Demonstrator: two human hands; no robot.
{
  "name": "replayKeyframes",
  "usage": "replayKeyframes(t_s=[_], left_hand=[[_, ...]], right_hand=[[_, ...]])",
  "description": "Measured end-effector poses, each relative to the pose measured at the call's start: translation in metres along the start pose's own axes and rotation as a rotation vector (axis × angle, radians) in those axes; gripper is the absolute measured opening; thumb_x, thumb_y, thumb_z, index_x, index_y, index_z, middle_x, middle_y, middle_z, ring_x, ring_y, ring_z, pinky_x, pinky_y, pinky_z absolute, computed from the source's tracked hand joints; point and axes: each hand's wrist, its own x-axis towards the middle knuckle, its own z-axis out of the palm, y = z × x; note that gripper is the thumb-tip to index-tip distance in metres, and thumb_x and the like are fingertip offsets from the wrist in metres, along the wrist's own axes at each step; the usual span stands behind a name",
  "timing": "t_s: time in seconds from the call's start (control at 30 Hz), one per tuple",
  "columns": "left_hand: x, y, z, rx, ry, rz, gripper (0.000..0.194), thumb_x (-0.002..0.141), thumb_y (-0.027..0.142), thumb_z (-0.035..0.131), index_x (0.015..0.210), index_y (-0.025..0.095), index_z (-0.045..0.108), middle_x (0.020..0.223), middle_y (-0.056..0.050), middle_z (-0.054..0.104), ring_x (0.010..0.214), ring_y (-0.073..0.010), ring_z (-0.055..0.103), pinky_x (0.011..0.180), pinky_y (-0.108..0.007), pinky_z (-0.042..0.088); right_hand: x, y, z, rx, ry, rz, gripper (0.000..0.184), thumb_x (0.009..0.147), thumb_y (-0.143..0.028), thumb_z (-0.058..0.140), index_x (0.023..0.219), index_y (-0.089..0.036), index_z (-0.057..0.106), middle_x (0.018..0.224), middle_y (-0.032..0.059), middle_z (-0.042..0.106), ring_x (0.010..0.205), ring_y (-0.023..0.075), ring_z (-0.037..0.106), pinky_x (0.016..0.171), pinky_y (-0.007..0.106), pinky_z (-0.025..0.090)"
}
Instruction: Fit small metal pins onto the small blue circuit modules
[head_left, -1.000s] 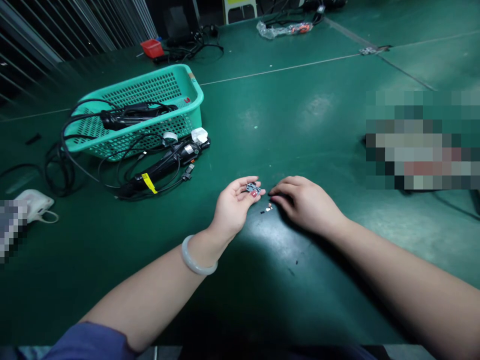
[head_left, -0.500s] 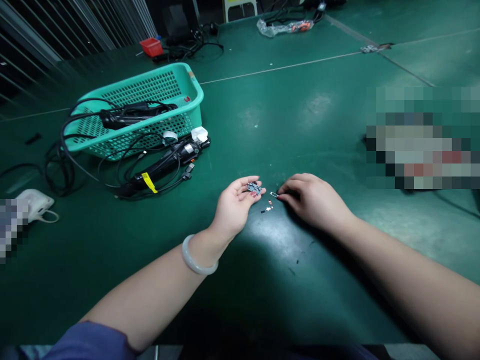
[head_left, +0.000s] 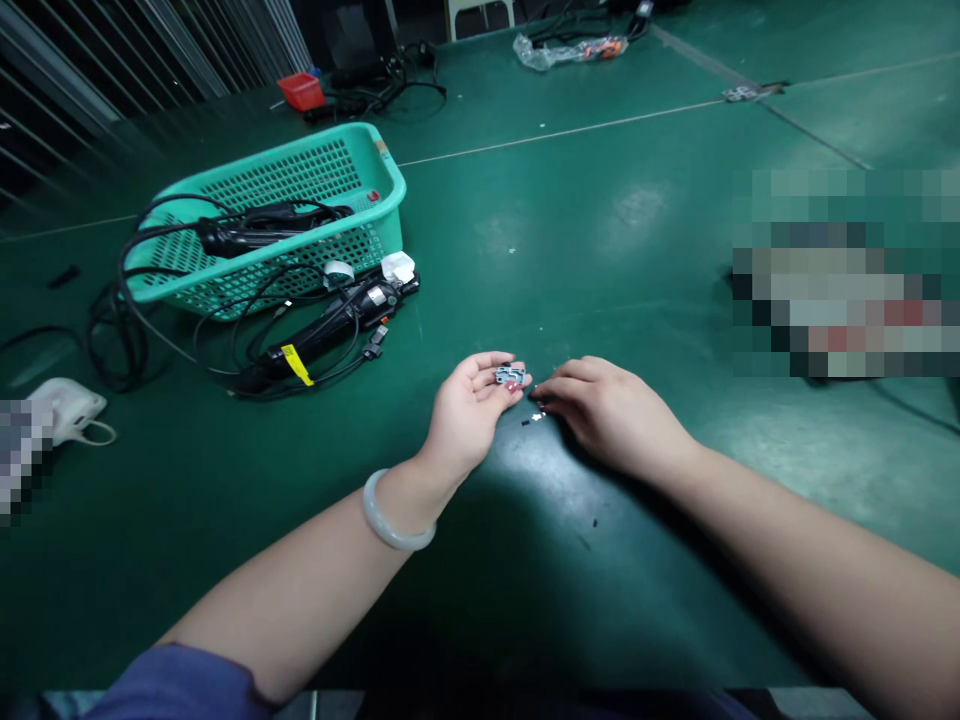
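Between the thumb and fingers of my left hand [head_left: 466, 408] is a small grey plastic piece [head_left: 510, 375] with slots in its face. My right hand [head_left: 616, 408] is low over the table just to the right, its thumb and forefinger drawn together near a few tiny loose parts. Whatever those fingertips may hold is too small or hidden to name. A small white part [head_left: 536, 417] and a little black strip [head_left: 526, 423] lie on the green table [head_left: 480, 560] below the fingertips.
To the left stands a green plastic basket [head_left: 390, 205] with black cabled devices inside. A black device with a yellow tag [head_left: 297, 365] lies in front of it. A white object [head_left: 71, 400] is at the far left, a red box [head_left: 301, 92] at the back, and a plastic bag [head_left: 551, 52] farther right.
My right hand drew a small white frame-like part slightly right, then came back left and down over the tiny parts. The left hand keeps its place, the grey piece tilting slightly.
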Motion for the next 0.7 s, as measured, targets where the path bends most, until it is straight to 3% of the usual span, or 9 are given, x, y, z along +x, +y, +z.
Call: replayKeyframes(t_s=[0.47, 0.7], left_hand=[[-0.0007, -0.0015, -0.0020, 0.020, -0.025, 0.021, 0.024, 0.070, 0.006, 0.065, 0.091, 0.015, 0.059, 0.100, -0.007, 0.068, 0.090, -0.0144, 0.066, 0.093, -0.035, 0.047], [-0.0010, -0.0005, -0.0007, 0.027, -0.023, 0.020, 0.023, 0.071, 0.005, 0.063, 0.092, 0.015, 0.058, 0.101, -0.007, 0.067, 0.088, -0.0137, 0.066, 0.089, -0.032, 0.049]], right_hand=[[0.0013, 0.0052, 0.0029, 0.035, 0.011, 0.005, 0.026, 0.084, -0.008, 0.047, 0.087, -0.018, 0.071, 0.089, 0.0053, 0.071, 0.082, 0.0191, 0.061, 0.079, 0.031, 0.049], [-0.0010, 0.0026, -0.0011, 0.037, -0.008, 0.113, 0.015, 0.086, -0.025, 0.056, 0.086, -0.019, 0.070, 0.087, 0.0059, 0.070, 0.084, 0.0207, 0.061, 0.078, 0.033, 0.048]])
